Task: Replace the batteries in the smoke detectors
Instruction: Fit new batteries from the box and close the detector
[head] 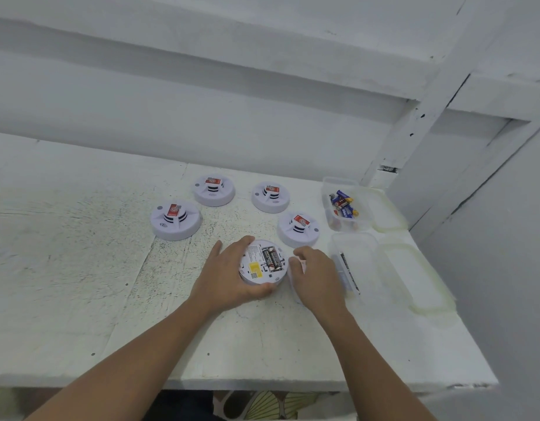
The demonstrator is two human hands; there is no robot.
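Note:
An upturned white smoke detector (256, 271) lies on the white table (80, 253), its battery bay open with two black batteries (270, 258) inside. My left hand (226, 278) grips its left rim and front edge. Just to its right, my right hand (314, 275) holds a small white piece (302, 264), likely the battery cover, between curled fingers. Several more white detectors stand face up behind, among them one at the left (175, 221), one at the back (214, 189) and one on the right (298, 229).
A clear tub (332, 214) at the back right holds several blue and yellow batteries (343, 203). A nearer clear tub (372, 268) holds a battery or two. Two pale lids (426, 284) lie beside the tubs. The table's front edge runs just below my forearms.

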